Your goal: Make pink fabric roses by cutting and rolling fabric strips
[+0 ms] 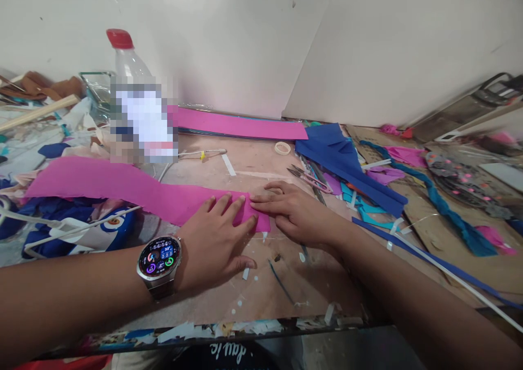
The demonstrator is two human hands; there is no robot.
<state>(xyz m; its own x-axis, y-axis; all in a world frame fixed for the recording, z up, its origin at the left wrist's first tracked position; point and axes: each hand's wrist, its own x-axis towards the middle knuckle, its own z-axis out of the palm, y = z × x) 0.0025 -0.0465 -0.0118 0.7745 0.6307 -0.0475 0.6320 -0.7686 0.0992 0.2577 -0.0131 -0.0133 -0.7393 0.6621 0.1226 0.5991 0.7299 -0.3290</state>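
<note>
On the bench, left hand (214, 242) and right hand (292, 209) press flat, fingers spread, on the pink strip (134, 187); its end looks laid and smoothed; scissors (306, 176) lie untouched nearby.

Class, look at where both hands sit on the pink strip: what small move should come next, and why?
Probably press and smooth the end flat. The left hand lies palm down on the pink strip, while the right hand pinches its right end, which looks slightly lifted off the board. The scissors lie untouched.

Wristwatch (159, 259) face: digits, roughly "14:44:40". Bottle (137, 103) label blurred, unreadable.
</note>
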